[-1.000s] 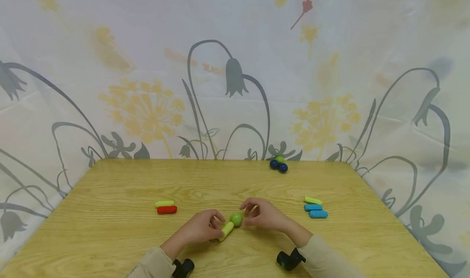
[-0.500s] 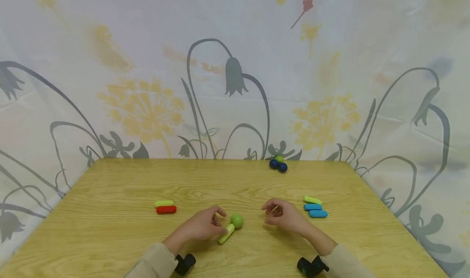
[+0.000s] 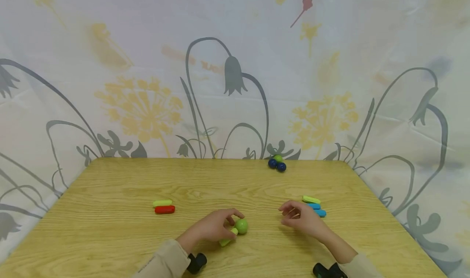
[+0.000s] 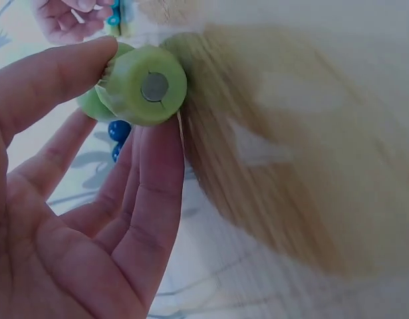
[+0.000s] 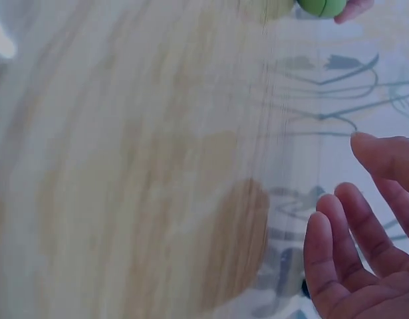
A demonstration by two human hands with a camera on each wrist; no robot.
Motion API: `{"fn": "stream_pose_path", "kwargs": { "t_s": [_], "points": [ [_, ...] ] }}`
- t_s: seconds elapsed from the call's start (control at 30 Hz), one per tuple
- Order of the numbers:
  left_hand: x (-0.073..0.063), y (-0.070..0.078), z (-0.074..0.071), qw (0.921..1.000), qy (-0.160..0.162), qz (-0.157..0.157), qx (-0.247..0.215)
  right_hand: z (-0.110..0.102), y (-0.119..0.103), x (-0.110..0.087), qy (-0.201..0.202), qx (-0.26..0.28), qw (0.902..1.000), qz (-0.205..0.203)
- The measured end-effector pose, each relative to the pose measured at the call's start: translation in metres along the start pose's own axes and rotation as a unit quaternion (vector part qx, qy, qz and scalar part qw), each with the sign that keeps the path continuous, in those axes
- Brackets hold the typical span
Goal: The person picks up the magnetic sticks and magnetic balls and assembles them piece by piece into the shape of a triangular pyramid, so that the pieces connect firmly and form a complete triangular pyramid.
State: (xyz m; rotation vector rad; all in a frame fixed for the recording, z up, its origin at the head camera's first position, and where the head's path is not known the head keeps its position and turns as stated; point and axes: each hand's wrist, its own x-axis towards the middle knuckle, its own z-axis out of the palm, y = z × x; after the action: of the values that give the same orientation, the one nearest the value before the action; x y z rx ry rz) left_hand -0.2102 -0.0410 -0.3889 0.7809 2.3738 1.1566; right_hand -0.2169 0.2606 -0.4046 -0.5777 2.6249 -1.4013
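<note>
My left hand (image 3: 216, 225) pinches a short yellow-green magnetic rod (image 3: 228, 238) between thumb and fingers. At the rod's far end sits a green ball (image 3: 241, 226), with the index finger arched close over it. In the left wrist view the near end of the rod (image 4: 145, 88) faces the camera and shows a round grey disc. To the right, my right hand (image 3: 302, 219) hovers with loosely curved fingers and nothing between them. It partly covers two blue rods (image 3: 320, 213), behind which lies a yellow-green rod (image 3: 311, 199).
On the left of the wooden table (image 3: 110, 237) a red rod (image 3: 165, 209) lies beside a yellow-green rod (image 3: 162, 203). Two dark blue balls (image 3: 281, 167) and a green ball (image 3: 278, 158) sit at the back edge, before a flower-patterned curtain (image 3: 235, 118).
My right hand has drawn away from the green ball to the right, toward the blue rods. My left hand has shifted slightly right, along with the rod and ball.
</note>
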Motion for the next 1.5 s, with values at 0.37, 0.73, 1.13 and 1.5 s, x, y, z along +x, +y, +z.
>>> {"fn": "stream_pose_path", "kwargs": {
  "t_s": [0.37,0.73,1.13,1.5],
  "points": [
    [-0.007,-0.012,-0.005,0.9988,0.009,-0.033,-0.034,-0.018,0.011,-0.015,0.029,-0.005,0.9994,0.019],
    [-0.015,-0.015,-0.009,0.9973,0.012,-0.040,-0.060,-0.032,0.014,-0.033,0.082,-0.008,0.9918,0.098],
    [-0.014,-0.016,-0.011,0.9967,0.014,-0.044,-0.067,-0.051,0.021,-0.041,0.090,-0.036,0.9896,0.106],
    [-0.014,-0.016,-0.009,0.9968,0.015,-0.043,-0.066,-0.061,0.031,-0.045,0.089,-0.040,0.9857,0.137]
  ]
}}
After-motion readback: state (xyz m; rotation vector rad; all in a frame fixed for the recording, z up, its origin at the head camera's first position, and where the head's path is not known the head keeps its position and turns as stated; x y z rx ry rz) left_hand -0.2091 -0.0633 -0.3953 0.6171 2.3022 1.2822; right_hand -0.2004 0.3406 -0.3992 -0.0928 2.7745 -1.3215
